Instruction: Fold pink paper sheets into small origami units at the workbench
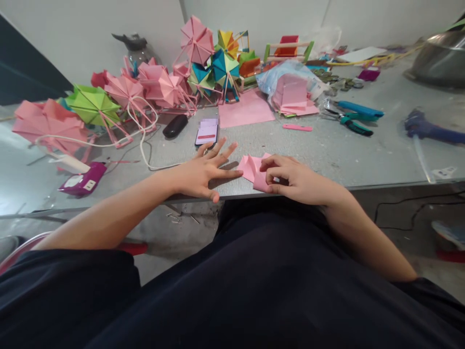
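A small folded piece of pink paper lies near the front edge of the grey table. My left hand is spread above the tabletop, and its index fingertip touches the paper's left corner. On the paper's right side, my right hand has its fingers curled, with thumb and fingertips closed on the edge. Part of the paper is hidden under those fingers. Just beyond my left hand lies a phone with its screen lit.
Behind stand several folded-paper wheels on stick frames. A pink sheet, a bag of pink paper, a pink cutter, pliers and a blue glue gun lie farther back and right. A white cable loops at left.
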Available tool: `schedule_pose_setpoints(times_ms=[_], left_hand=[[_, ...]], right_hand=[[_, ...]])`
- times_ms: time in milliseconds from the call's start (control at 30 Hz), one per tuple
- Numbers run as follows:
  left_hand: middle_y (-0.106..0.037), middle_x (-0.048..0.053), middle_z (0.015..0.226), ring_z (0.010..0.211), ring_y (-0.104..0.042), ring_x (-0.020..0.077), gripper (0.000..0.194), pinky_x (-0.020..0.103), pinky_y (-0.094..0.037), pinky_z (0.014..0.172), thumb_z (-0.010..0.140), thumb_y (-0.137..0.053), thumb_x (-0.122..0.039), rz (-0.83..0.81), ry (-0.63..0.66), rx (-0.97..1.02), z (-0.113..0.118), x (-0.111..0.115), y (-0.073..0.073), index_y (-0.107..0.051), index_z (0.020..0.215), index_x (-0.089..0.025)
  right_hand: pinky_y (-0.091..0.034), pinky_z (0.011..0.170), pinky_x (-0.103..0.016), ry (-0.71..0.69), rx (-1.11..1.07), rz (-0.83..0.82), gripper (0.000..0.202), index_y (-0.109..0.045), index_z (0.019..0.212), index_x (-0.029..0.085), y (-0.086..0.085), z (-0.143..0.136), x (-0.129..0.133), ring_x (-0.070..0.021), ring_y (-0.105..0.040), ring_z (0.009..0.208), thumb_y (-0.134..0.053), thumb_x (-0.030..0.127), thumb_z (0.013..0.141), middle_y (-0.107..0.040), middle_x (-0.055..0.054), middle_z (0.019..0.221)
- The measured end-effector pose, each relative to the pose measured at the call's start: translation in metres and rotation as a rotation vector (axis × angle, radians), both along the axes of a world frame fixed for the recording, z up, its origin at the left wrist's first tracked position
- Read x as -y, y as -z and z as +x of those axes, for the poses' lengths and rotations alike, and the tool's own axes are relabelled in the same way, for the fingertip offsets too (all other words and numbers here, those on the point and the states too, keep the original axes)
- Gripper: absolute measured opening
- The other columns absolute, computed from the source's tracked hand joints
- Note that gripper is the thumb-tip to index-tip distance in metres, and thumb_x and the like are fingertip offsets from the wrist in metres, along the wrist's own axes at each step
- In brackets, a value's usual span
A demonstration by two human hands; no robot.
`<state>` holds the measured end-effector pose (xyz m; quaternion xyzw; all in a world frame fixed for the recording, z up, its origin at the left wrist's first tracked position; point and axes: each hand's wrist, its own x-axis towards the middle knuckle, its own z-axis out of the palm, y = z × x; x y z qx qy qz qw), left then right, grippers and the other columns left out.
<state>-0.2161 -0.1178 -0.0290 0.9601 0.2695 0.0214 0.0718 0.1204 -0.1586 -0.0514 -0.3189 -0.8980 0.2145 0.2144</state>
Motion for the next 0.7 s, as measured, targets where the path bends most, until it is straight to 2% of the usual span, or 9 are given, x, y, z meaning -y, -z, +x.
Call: schedule_pose_setpoints(times_ms=[100,200,367,433,533,700], left_hand=[[-0.018,0.014,0.189,0.170,-0.012,0.0568,0.090,0.078,-0.008,0.132,0.087,-0.073,-0.086,0.085,-0.023,-0.028,0.001,0.008,-0.001,-0.062,0.161,-0.035],[-0.022,0.021,0.186,0.171,-0.018,0.0536,0.076,0.076,-0.016,0.132,0.100,-0.069,-0.070,0.173,-0.042,-0.049,0.009,0.024,-0.001,-0.060,0.162,-0.026],[-0.050,0.026,0.171,0.162,-0.044,0.0480,0.059,0.070,-0.032,0.130,0.101,-0.076,-0.052,0.302,-0.069,0.033,0.027,0.050,0.006,-0.067,0.150,-0.019],[-0.061,0.024,0.162,0.156,-0.053,0.0447,0.054,0.067,-0.038,0.129,0.103,-0.075,-0.049,0.290,-0.045,0.076,0.033,0.058,0.011,-0.068,0.147,-0.020],[-0.066,0.022,0.157,0.150,-0.060,0.0400,0.055,0.061,-0.045,0.126,0.105,-0.071,-0.052,0.187,0.023,0.113,0.040,0.065,0.017,-0.065,0.149,-0.020],[-0.070,0.018,0.149,0.141,-0.066,0.0346,0.055,0.053,-0.053,0.119,0.107,-0.068,-0.051,0.090,-0.057,0.249,0.046,0.072,0.022,-0.059,0.152,-0.022]], right_hand=[[-0.045,0.115,-0.055,0.021,-0.005,0.004,0.023,-0.067,0.084,0.025,0.000,-0.001,0.002,-0.0336,-0.063,0.127,-0.066,0.039,0.102,-0.069,-0.010,0.135],[-0.045,0.116,-0.055,0.029,-0.023,0.030,0.020,-0.065,0.085,0.025,0.001,-0.002,0.003,-0.0332,-0.064,0.127,-0.064,0.037,0.102,-0.070,-0.011,0.132],[-0.047,0.115,-0.053,0.039,-0.055,0.043,0.007,-0.062,0.094,0.027,0.002,-0.004,0.004,-0.0308,-0.067,0.125,-0.066,0.030,0.099,-0.073,-0.009,0.120],[-0.046,0.118,-0.053,0.030,-0.057,0.062,0.006,-0.064,0.095,0.027,0.003,-0.004,0.004,-0.0306,-0.066,0.128,-0.065,0.029,0.100,-0.073,-0.009,0.121],[-0.044,0.120,-0.054,0.026,-0.049,0.080,0.008,-0.066,0.094,0.026,0.004,-0.004,0.005,-0.0312,-0.065,0.132,-0.064,0.030,0.101,-0.072,-0.010,0.127],[-0.044,0.120,-0.055,0.018,-0.016,0.075,0.012,-0.066,0.095,0.025,0.005,-0.004,0.003,-0.0317,-0.065,0.131,-0.061,0.032,0.103,-0.070,-0.011,0.132]])
